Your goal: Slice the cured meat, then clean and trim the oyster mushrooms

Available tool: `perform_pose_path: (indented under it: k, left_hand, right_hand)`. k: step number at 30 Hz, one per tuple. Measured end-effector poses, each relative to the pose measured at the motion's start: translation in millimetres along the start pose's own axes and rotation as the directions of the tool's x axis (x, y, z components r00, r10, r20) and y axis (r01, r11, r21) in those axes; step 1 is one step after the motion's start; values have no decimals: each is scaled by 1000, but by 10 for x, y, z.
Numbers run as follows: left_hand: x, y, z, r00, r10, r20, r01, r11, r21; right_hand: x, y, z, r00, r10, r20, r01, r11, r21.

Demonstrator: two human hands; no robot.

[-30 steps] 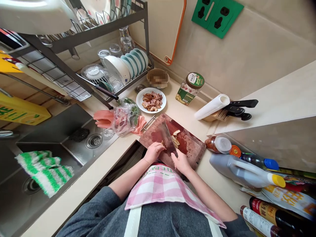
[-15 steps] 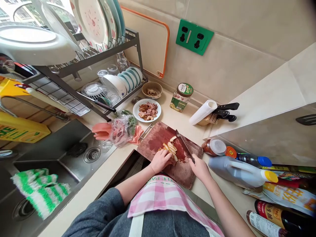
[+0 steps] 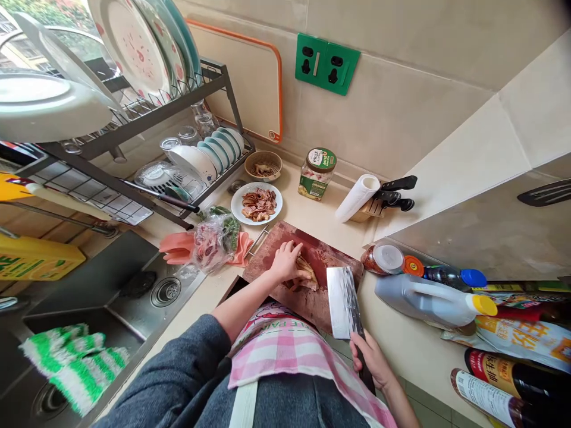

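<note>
In the head view my right hand (image 3: 370,356) grips the dark handle of a cleaver (image 3: 341,303). The cleaver's broad, wet blade is turned flat toward me, off the right front side of the brown chopping board (image 3: 330,246). My left hand (image 3: 286,261) is cupped over a pile of sliced meat strips (image 3: 307,273), pale with brownish edges. Its thumb and fingers lie around the pile, and the palm hides part of it. Behind the board, a white plate (image 3: 279,209) holds darker reddish meat slices (image 3: 259,205).
Left of the board lie a plastic bag (image 3: 212,244) and pink gloves (image 3: 176,246), beside the sink (image 3: 147,321). A dish rack (image 3: 156,113) stands behind. A lidded jar (image 3: 316,175), paper roll (image 3: 358,198) and knife block (image 3: 366,211) line the wall. Bottles (image 3: 428,300) crowd the right.
The cleaver has come off the board toward me and right, its blade now turned flat. My left hand has shifted forward and left over the strips, gathering them closer. The view has turned slightly right.
</note>
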State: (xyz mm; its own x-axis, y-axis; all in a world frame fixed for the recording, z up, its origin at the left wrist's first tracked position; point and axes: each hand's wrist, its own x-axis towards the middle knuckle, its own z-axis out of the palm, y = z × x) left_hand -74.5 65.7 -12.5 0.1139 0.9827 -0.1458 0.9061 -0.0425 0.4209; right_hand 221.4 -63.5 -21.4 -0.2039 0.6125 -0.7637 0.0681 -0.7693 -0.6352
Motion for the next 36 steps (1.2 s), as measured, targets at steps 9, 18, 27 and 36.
perform_pose_path:
  k: [9,18,27,36]
  left_hand:
    - [-173,35,-19,970,187,158,-195,980,32]
    - [-96,-54,35,986,117,118,-111,992,-61]
    - [120,43,-59,978,147,147,-111,967,-228]
    - [300,139,-270,974,199,110,-160,943,-292]
  right_hand:
    - [194,32,584,995,-76,57,78,997,-28]
    - [385,-136,969,993,-100,63,100,995,5]
    - [322,-319,962,997,-68,23,67,996,51]
    - [260,-635,943,997,-74,15,72,992,107]
